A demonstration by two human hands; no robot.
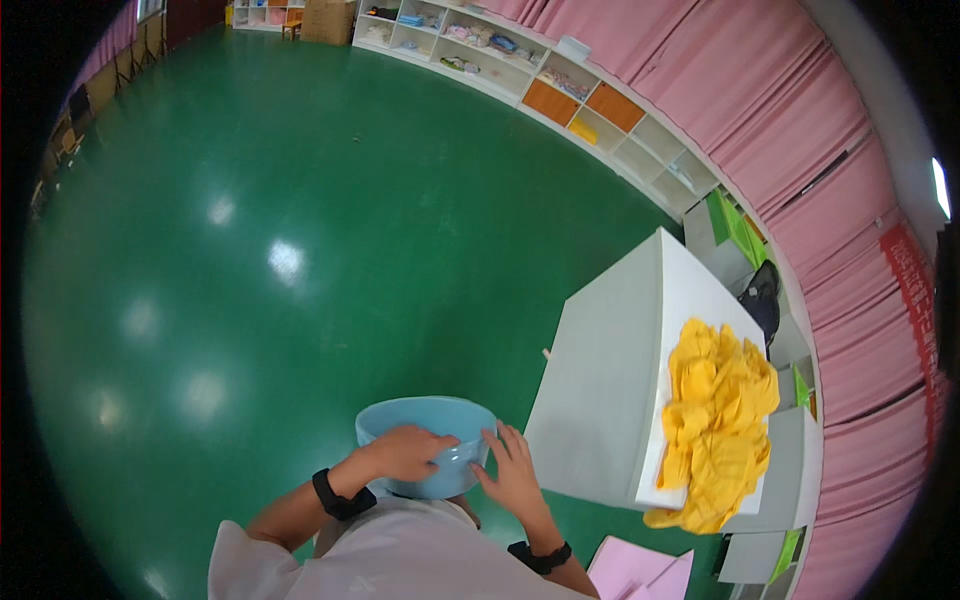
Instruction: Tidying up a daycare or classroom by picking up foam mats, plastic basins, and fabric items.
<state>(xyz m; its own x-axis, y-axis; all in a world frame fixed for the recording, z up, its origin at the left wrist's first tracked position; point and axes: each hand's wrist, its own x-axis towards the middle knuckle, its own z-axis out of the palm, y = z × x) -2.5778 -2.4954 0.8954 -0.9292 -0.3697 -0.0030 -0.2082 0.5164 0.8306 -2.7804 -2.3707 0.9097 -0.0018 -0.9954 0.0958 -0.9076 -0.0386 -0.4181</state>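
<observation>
A light blue plastic basin (427, 412) is held close in front of my body, above the green floor. My left hand (408, 453) lies across its near side, fingers bent against the wall. At the basin's right edge, my right hand (512, 470) grips with fingertips at the rim and thumb on the outer wall. The inside is mostly out of sight from here. A black band sits on each of my wrists. To the right, a crumpled yellow cloth (715, 420) lies on a white table (690, 290), partly hanging over its near edge.
Pink folded board or sheet (640, 570) lies on the floor near the table's foot. White shelves (490, 62) with cloths and boxes line the far wall beneath pink curtains (720, 70). A black bag (762, 297) rests behind the table. A cardboard box (327, 20) stands far off.
</observation>
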